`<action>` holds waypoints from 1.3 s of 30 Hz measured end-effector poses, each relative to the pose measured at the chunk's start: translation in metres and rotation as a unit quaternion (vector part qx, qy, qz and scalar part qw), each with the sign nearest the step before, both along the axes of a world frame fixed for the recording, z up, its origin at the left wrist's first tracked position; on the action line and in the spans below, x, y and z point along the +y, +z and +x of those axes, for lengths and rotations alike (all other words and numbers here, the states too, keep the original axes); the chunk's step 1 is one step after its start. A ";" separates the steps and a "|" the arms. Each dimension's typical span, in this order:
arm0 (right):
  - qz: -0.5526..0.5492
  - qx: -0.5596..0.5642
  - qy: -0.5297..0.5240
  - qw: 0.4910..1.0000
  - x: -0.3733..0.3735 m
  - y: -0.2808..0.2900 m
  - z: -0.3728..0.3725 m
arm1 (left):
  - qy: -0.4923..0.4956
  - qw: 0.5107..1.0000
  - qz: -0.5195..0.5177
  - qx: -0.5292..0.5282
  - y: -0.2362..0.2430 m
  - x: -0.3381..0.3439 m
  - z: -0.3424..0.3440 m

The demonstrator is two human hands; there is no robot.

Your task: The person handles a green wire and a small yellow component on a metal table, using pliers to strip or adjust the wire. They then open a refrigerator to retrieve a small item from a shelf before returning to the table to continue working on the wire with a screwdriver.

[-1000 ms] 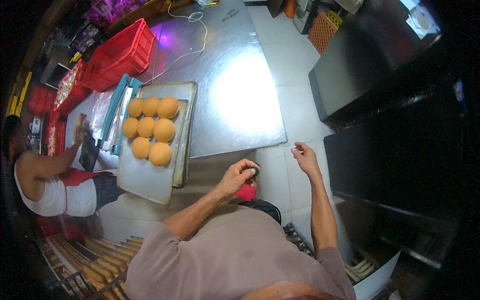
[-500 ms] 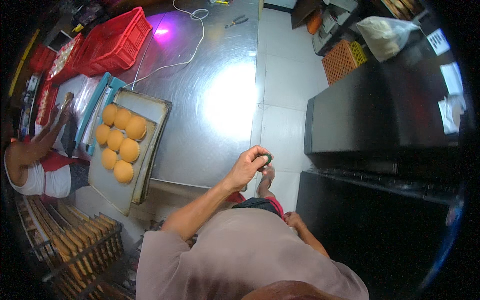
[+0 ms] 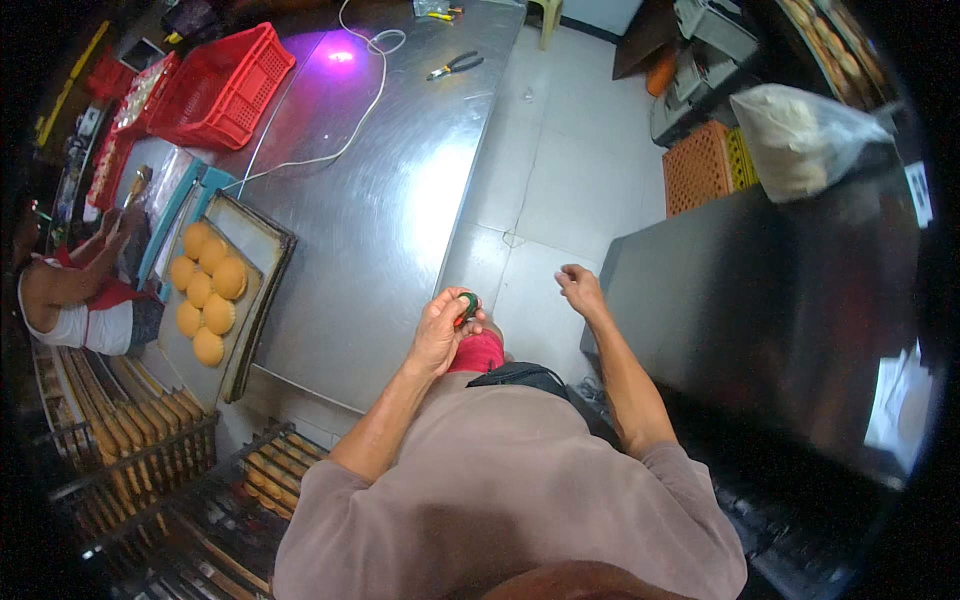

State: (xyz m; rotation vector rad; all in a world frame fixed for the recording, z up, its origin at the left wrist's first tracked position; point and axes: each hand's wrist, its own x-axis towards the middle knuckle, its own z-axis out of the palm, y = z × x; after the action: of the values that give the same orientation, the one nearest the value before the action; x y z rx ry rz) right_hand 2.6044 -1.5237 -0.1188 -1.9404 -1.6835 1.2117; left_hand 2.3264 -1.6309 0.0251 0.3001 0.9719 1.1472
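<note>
By the steel table [image 3: 320,230], small green object [image 3: 469,303] between left hand [image 3: 437,328]'s pinched fingertips, right hand [image 3: 582,292] loosely curled

Buns [image 3: 208,275] lie on a tray [image 3: 182,350], left.

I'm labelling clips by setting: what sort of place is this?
Probably a bakery's work area: golden, cake-like rounds sit on a tray at the left, a rack at lower left holds rows of browned, bread-like goods, and there is a broad metal worktable.
</note>
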 end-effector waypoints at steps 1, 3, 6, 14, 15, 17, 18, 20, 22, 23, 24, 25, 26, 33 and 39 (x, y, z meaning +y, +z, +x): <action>0.014 0.015 0.026 0.999 0.019 0.002 -0.010 | 0.016 1.000 0.004 0.005 -0.006 0.013 0.003; -0.001 0.002 0.128 0.992 0.050 0.003 -0.026 | 0.061 0.998 0.005 -0.015 -0.011 0.042 0.009; -0.035 -0.017 0.248 0.968 0.097 0.002 -0.029 | 0.106 0.994 -0.002 -0.037 -0.023 0.091 0.014; -0.090 -0.146 0.243 0.955 0.239 -0.019 0.038 | 0.141 0.989 0.042 0.007 -0.004 0.271 -0.006; -0.055 -0.119 0.246 0.960 0.270 -0.019 0.037 | 0.164 0.985 0.047 0.009 0.002 0.287 -0.010; 0.038 -0.064 0.247 0.966 0.338 -0.010 0.015 | 0.207 0.976 0.061 0.016 0.008 0.317 -0.018; 0.093 -0.035 0.251 0.963 0.374 0.007 -0.010 | 0.233 0.970 0.059 0.033 0.010 0.331 -0.020; 0.141 -0.025 0.272 0.952 0.452 0.010 -0.049 | 0.276 0.958 0.050 0.061 0.010 0.358 -0.020; 0.172 -0.031 0.318 0.932 0.523 0.037 -0.102 | 0.307 0.947 0.023 0.088 0.002 0.388 -0.017; 0.209 0.006 0.334 0.919 0.559 0.035 -0.123 | 0.323 0.942 0.024 0.084 -0.004 0.404 -0.014; 0.239 0.045 0.348 0.905 0.591 0.032 -0.143 | 0.338 0.937 0.022 0.082 -0.008 0.419 -0.010; 0.255 0.047 0.375 0.890 0.620 0.036 -0.165 | 0.356 0.930 0.012 0.092 -0.011 0.437 -0.004; 0.271 0.049 0.401 0.874 0.647 0.041 -0.187 | 0.373 0.922 0.002 0.101 -0.011 0.456 0.002; 0.327 0.082 0.530 0.778 0.737 -0.004 -0.258 | 0.497 0.866 -0.033 0.045 0.002 0.537 0.040; 0.356 0.036 0.566 0.743 0.747 -0.024 -0.276 | 0.505 0.858 -0.050 0.075 0.011 0.571 0.031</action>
State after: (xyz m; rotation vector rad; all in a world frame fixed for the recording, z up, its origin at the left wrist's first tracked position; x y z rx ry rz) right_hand 2.3288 -0.7771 -0.1428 -0.2942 -2.7879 0.6203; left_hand 2.3570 -1.0603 0.0366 -0.2675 1.3754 2.0331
